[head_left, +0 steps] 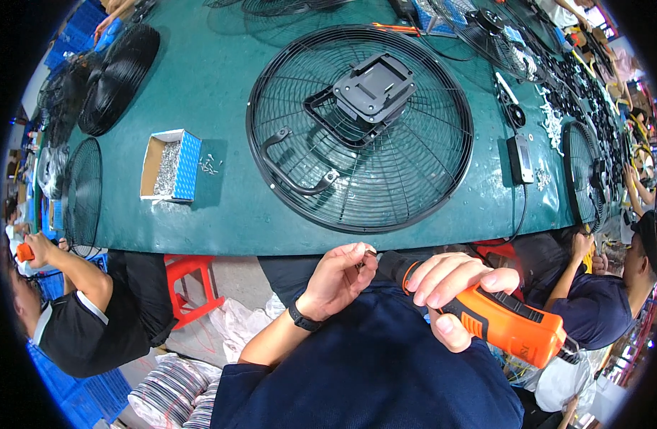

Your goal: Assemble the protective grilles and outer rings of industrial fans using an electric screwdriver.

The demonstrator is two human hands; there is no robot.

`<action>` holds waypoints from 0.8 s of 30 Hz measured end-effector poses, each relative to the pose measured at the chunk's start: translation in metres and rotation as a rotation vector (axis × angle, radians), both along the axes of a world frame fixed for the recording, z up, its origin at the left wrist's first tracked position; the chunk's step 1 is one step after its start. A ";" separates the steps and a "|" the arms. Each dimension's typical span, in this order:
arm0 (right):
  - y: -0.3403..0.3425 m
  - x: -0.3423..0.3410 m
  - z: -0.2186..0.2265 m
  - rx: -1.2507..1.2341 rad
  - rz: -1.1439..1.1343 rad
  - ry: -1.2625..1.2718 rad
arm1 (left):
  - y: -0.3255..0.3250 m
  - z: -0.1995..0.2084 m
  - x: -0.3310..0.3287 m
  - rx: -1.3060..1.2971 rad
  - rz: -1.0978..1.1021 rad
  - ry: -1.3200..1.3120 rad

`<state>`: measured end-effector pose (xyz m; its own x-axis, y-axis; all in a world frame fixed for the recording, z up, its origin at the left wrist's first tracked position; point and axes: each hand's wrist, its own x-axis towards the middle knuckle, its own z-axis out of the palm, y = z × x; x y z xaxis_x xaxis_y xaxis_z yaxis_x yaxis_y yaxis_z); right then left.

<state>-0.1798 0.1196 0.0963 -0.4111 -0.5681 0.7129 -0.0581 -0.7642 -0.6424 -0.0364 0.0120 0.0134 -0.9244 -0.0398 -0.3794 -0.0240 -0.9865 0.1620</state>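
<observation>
My right hand [457,289] is wrapped round an orange and black electric screwdriver [514,325], its black nose pointing left. Close to that nose, my left hand [342,275] pinches something small and dark at the fingertips, too small to name. Both hands are in front of the table's near edge. Beyond them a large round black fan grille [421,168] lies flat on the table. A black mounting bracket [375,89] sits on the grille near its centre, and a curved black handle [292,171] lies along its left front side.
On the green table [221,222], an open box of screws [189,168] stands left of the grille, with loose screws [210,164] beside it. To the right lies a black power box [520,161] with a cable. Other fan grilles [121,79] stand around. Co-workers [92,307] sit on both sides.
</observation>
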 end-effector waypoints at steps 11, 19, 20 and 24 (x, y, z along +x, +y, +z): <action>-0.012 0.005 -0.016 0.114 -0.098 0.043 | 0.011 -0.024 -0.012 0.214 0.109 -0.040; -0.018 0.003 -0.017 0.204 -0.076 0.037 | 0.019 -0.028 -0.019 0.168 0.142 -0.148; -0.019 0.003 -0.018 0.211 -0.067 0.009 | 0.019 -0.028 -0.019 0.170 0.142 -0.131; -0.030 0.001 -0.014 0.325 -0.065 -0.008 | 0.020 -0.031 -0.018 0.172 0.154 -0.160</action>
<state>-0.1787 0.0894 0.0823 -0.4592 -0.7375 0.4951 -0.0939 -0.5139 -0.8527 -0.0542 0.0319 -0.0172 -0.8402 -0.0978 -0.5333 0.1167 -0.9932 -0.0016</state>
